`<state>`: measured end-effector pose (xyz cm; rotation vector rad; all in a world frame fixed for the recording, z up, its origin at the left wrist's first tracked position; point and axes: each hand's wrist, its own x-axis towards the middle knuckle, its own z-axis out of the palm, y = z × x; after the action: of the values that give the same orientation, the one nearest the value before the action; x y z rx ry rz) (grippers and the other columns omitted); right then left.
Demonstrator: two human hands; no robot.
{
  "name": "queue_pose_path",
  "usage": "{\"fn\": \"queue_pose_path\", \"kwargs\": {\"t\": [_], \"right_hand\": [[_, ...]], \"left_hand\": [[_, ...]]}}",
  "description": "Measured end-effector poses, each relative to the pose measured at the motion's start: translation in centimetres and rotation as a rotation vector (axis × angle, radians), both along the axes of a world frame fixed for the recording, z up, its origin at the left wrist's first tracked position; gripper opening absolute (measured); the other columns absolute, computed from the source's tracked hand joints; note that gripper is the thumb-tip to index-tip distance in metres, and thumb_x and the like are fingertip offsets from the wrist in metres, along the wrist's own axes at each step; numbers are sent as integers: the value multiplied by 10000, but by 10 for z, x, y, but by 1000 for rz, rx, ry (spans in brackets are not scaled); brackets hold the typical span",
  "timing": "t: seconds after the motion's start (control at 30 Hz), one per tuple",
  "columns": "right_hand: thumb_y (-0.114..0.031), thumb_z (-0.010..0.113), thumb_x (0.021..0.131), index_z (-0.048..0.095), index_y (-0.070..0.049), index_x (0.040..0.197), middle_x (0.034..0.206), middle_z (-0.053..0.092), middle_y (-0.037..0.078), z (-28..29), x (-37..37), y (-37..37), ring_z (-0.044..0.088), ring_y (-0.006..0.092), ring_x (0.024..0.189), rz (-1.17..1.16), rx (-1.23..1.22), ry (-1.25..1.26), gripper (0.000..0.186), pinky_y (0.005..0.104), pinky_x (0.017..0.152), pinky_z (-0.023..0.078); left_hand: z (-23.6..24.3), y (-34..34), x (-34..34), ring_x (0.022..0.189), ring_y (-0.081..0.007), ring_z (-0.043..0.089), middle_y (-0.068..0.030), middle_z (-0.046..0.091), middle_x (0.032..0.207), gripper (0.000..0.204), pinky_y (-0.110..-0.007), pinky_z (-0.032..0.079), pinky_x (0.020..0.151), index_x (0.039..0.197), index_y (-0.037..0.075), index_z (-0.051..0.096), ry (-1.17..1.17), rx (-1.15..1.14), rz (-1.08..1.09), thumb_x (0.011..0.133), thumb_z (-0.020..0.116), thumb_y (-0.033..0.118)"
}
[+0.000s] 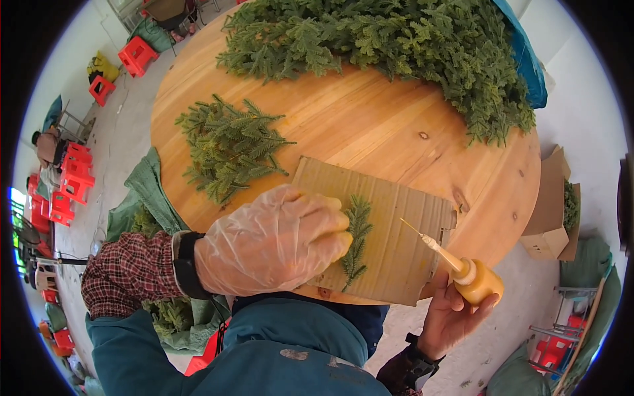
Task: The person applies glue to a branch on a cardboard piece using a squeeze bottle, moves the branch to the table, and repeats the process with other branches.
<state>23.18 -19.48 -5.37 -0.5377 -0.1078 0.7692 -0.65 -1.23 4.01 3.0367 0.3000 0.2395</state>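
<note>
My left hand (pixel 274 241), in a clear plastic glove with yellow-stained fingertips, is closed over the left part of a flat piece of corrugated cardboard (pixel 399 247). What its curled fingers hold, if anything, is hidden. Just right of those fingers, a small green artificial fir sprig (pixel 356 241) lies on the cardboard. At the table's near edge, my bare right hand (pixel 456 317) grips a squeeze bottle (pixel 479 282) of yellow-orange liquid. The bottle's long thin needle tip points up and left over the cardboard, apart from the sprig.
A loose pile of fir sprigs (pixel 231 145) lies left on the round wooden table (pixel 370 125); a large heap (pixel 396 39) covers its far side. Green sacks (pixel 135 191) hang beside the left edge. A cardboard box (pixel 548 211) stands right; red stools (pixel 137 56) are around.
</note>
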Motion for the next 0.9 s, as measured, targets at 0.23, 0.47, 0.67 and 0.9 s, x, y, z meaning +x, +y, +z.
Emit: {"fn": "queue_pose_path", "kwargs": {"t": [0.23,0.47,0.67,0.9], "right_hand": [[-435,615,912,447,-1,1288,1173,573,184,14,-18,1,492,121,571,69,48,88,598,561,1062,376],[-438,588,932,495,-6,1258,1109,610,136,36,-56,5,523,120,644,280,111,147,549,630,1094,279],[-502,566,923,461,-26,1306,1189,590,160,14,-59,26,572,156,656,205,46,173,620,577,1054,381],[-493,545,938,469,-28,1300,1143,613,114,8,-52,27,581,160,731,203,72,109,594,601,1044,380]], "left_hand": [[-21,-13,4,1197,-262,522,-108,590,1199,374,-359,447,902,1211,40,562,53,75,-130,883,513,215],[-24,-26,19,1099,-248,574,-102,613,1105,386,-345,456,865,1224,31,561,55,96,-87,883,507,204],[-20,-30,20,1002,-239,599,-103,616,1046,412,-347,464,813,1220,36,573,66,34,-91,845,560,206],[-12,-14,22,1007,-238,595,-116,600,1084,399,-343,469,811,1205,26,571,-13,-22,-100,848,556,202]]}}
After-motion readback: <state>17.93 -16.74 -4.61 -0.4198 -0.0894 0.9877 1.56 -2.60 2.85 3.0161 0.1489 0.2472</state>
